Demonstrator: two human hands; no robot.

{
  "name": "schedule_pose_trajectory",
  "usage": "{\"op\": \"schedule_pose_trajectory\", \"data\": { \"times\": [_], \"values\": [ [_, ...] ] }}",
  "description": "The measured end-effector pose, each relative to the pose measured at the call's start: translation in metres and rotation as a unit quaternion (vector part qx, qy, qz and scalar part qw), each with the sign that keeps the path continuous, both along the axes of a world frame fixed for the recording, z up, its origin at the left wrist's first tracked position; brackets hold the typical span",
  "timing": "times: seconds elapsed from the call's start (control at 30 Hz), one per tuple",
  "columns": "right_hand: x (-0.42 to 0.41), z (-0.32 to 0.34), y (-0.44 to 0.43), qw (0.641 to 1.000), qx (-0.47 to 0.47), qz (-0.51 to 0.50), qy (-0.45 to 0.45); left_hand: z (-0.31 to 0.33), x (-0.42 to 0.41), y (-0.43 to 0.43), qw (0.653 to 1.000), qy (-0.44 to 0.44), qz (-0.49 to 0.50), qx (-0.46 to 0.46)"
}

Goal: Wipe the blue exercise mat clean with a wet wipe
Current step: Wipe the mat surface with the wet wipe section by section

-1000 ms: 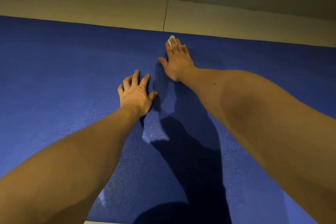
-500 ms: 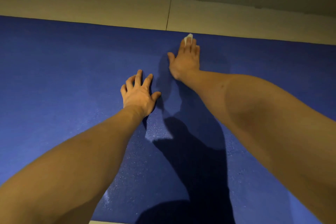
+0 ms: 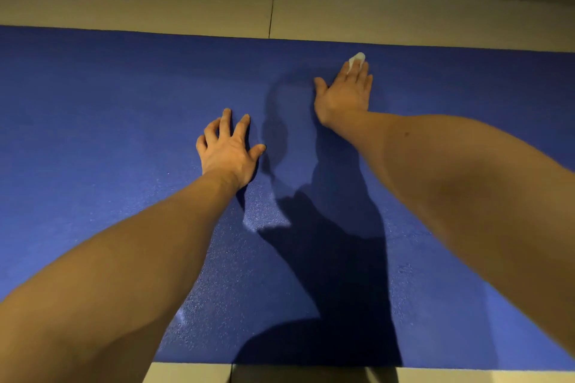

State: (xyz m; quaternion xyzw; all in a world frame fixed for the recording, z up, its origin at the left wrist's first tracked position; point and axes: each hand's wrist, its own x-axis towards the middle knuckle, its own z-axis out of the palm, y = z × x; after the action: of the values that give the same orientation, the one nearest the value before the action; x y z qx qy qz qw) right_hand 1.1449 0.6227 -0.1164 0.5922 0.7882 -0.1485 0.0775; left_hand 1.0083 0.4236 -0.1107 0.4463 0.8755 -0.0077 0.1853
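The blue exercise mat (image 3: 109, 109) lies flat across the whole view on a pale floor. My right hand (image 3: 345, 93) is stretched out near the mat's far edge, its straight fingers pressing a small white wet wipe (image 3: 356, 59) flat onto the mat; only the wipe's tip shows past the fingertips. My left hand (image 3: 228, 149) rests on the mat nearer to me and to the left, fingers spread and slightly arched, holding nothing. A damp, glistening patch shows on the mat just behind the left wrist.
Pale floor tiles (image 3: 186, 6) with a dark joint line run beyond the mat's far edge, below a grey wall base. A strip of floor (image 3: 186, 373) shows at the mat's near edge. My shadow falls across the mat's middle.
My right hand has slid the wipe to the right along the mat's far edge. The left hand has stayed planted in about the same spot.
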Motion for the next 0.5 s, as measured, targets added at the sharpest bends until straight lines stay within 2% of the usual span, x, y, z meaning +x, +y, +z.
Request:
{"op": "schedule_pose_trajectory", "data": {
  "times": [0.17,0.3,0.5],
  "values": [
    [-0.023,-0.003,-0.078,0.992,-0.004,0.114,0.043,-0.001,-0.002,-0.001,1.0,-0.001,-0.004,-0.004],
    [0.002,-0.004,-0.072,0.978,-0.006,0.205,0.027,0.004,-0.002,0.0,1.0,0.01,-0.019,-0.023],
    [0.051,0.0,-0.029,0.995,0.027,0.069,-0.06,0.013,0.003,-0.005,0.999,0.013,-0.03,-0.032]
  ]
}}
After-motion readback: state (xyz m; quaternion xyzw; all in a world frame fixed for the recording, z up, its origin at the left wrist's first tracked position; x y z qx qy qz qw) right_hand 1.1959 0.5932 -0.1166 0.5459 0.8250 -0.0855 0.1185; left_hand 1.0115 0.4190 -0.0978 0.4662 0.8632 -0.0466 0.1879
